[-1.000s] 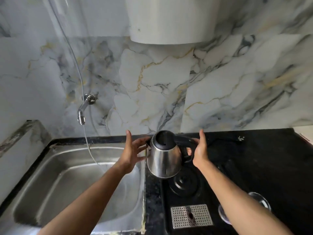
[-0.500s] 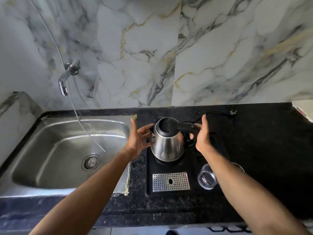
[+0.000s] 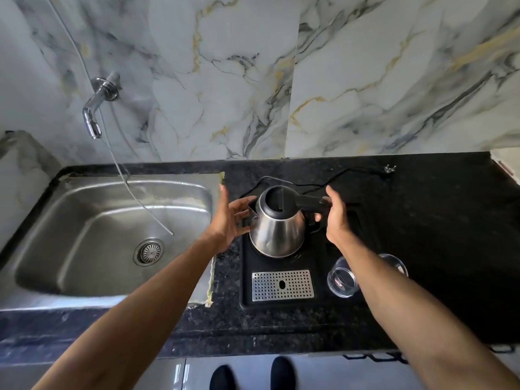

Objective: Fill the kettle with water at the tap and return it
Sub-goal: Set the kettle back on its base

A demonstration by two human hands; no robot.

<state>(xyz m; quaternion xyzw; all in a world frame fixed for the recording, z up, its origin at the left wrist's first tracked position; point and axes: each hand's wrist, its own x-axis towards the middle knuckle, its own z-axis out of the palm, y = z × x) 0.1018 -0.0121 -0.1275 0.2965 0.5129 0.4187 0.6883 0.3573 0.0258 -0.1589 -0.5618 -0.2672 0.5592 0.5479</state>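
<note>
A steel kettle [image 3: 277, 229] with a black lid sits on the black tray [image 3: 363, 240] on the dark granite counter [image 3: 436, 235], just right of centre in the view, its spout pointing toward nine o'clock and its black handle [image 3: 309, 203] reaching toward three o'clock. The right hand [image 3: 334, 218] is wrapped around that handle, thumb on top and fingers curled beneath, so it has a closed hold on the kettle. The left hand [image 3: 229, 218] is spread wide at the kettle's nine o'clock, palm facing the steel wall beside the spout, fingers fanned and gripping nothing; whether the fingertips actually touch the metal cannot be told. At the kettle's six o'clock a perforated metal drip grate [image 3: 282, 285] lies set into the tray. A clear glass [image 3: 343, 277] lies on its side at the kettle's four o'clock, partly hidden by the right forearm. A black power cord [image 3: 349, 175] runs along the counter from behind the kettle toward two o'clock. The stainless sink [image 3: 70, 220] with its round drain [image 3: 149, 251] fills the counter at nine o'clock, and the chrome tap [image 3: 97, 108] juts from the marble wall [image 3: 365, 80] at eleven o'clock, with a thin clear hose [image 3: 123, 175] trailing past it down into the basin.
</note>
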